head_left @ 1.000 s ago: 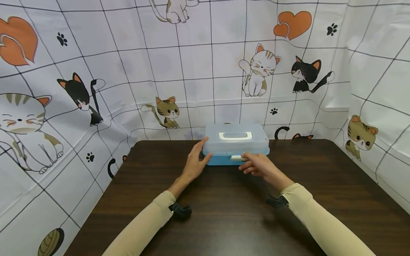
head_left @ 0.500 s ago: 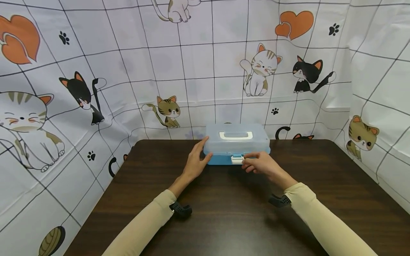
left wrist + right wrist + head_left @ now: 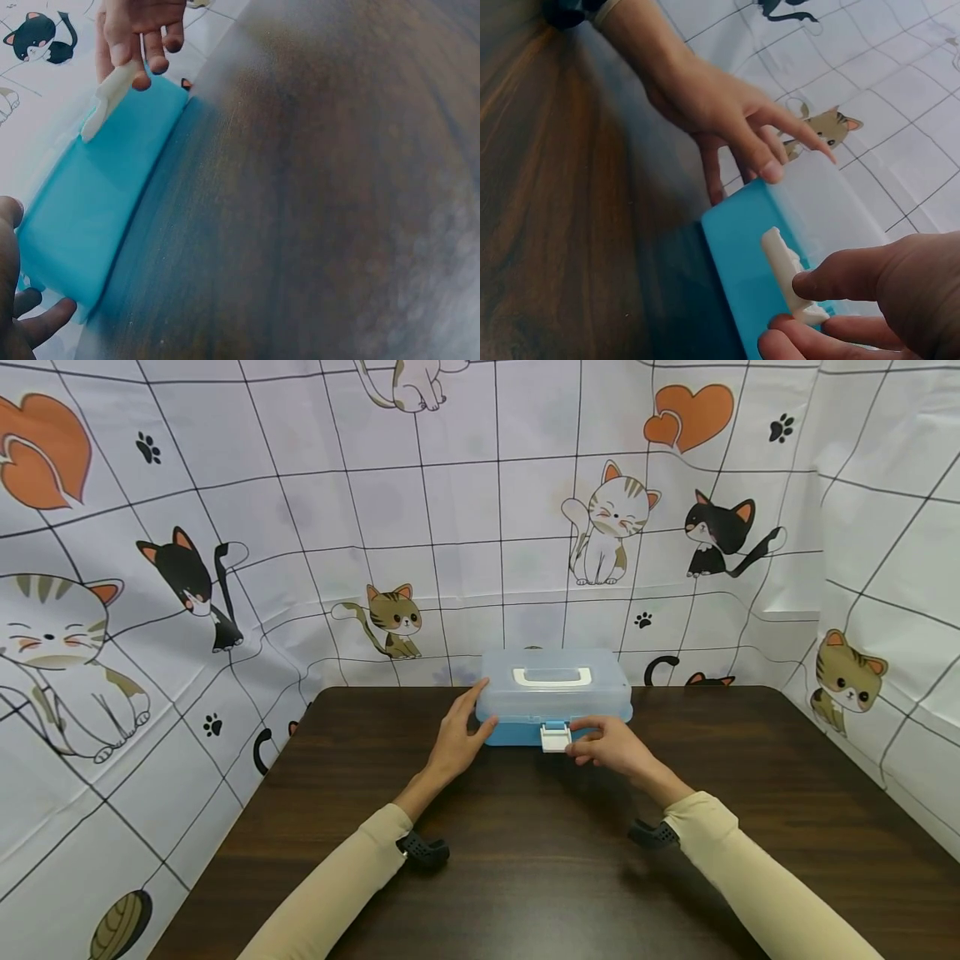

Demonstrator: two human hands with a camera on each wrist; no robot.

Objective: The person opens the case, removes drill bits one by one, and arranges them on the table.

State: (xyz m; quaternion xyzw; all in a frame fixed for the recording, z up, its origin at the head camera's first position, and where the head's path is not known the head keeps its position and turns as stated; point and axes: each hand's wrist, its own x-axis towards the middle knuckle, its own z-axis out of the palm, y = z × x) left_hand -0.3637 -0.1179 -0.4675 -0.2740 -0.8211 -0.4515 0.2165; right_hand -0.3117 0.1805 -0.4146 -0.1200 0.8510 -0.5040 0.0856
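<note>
A plastic box (image 3: 517,735) with a blue base and a translucent lid (image 3: 555,703) sits at the far edge of the table, its lid down. On its front is a white latch (image 3: 556,739), tilted out from the blue wall. My right hand (image 3: 618,750) pinches the right end of this latch (image 3: 784,271) between thumb and fingers. My left hand (image 3: 452,743) rests against the box's left end, fingers extended. Its thumb (image 3: 769,171) touches the front left corner, while another finger reaches along the lid's side.
A white handle (image 3: 552,677) lies folded on the lid. Behind the dark wooden table (image 3: 480,877) hangs a white cloth (image 3: 465,510) with grid lines and printed cats, close behind the box. Black straps circle both wrists.
The white latch has swung downward, from a thin edge-on strip to its broad face showing. My right hand has shifted slightly right and changed its hold on it. The left hand stays put.
</note>
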